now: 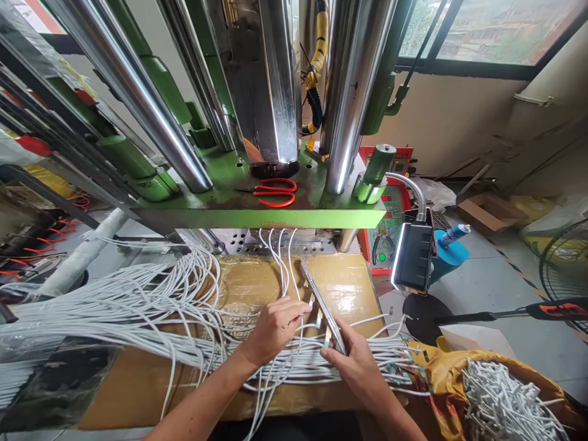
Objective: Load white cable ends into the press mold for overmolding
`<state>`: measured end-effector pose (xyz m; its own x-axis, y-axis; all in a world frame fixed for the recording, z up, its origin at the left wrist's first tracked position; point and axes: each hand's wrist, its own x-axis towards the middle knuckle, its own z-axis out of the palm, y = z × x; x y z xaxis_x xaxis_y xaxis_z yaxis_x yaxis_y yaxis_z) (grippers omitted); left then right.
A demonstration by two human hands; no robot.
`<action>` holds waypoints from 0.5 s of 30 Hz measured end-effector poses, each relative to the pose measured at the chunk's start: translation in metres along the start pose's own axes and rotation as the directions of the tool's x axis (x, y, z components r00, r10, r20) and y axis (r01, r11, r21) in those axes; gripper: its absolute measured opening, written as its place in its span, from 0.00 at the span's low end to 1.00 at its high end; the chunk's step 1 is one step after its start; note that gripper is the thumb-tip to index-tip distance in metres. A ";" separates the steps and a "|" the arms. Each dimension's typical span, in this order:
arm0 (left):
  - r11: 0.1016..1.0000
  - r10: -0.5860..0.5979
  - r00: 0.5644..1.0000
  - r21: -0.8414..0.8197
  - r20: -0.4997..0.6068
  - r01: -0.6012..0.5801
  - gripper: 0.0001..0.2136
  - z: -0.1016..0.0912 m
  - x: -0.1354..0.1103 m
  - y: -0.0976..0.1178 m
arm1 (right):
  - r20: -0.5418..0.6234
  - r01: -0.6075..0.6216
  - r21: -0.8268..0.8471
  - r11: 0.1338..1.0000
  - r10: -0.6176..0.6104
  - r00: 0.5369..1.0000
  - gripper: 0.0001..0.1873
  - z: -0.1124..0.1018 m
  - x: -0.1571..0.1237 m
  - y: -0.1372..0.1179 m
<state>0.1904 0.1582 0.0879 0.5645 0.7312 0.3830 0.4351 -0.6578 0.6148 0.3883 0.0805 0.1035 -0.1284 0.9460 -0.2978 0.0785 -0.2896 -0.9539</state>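
Note:
A flat metal bar (324,306), tilted up off the table, is gripped at its near end by my right hand (356,361), thumb on one side. Small connectors, one of them a pale-tipped connector (327,336), sit along its left side on white cables. My left hand (281,324) is closed, its fingertips pinched at a cable end against the bar's left edge; the exact hold is partly hidden. Under both hands lies a thick bundle of white cables (358,355) on the brown board (257,272).
A green press plate (261,218) with red-handled scissors (275,192) on top stands ahead, several white cables (275,245) coming from beneath it. A lamp (413,257) hangs at the right. A yellow sack (452,376) of white cut pieces (509,398) stands at the near right.

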 end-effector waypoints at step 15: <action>0.858 -0.404 0.914 -0.333 0.029 0.390 0.15 -0.022 0.024 0.022 | 0.004 -0.039 -0.147 0.988 0.040 0.999 0.29 -0.033 -0.002 0.001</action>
<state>0.1977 0.1654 0.1261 0.3609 0.9290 0.0815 0.3600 -0.2194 0.9068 0.4216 0.0830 0.1049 -0.1288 0.9330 -0.3359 0.2279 -0.3018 -0.9257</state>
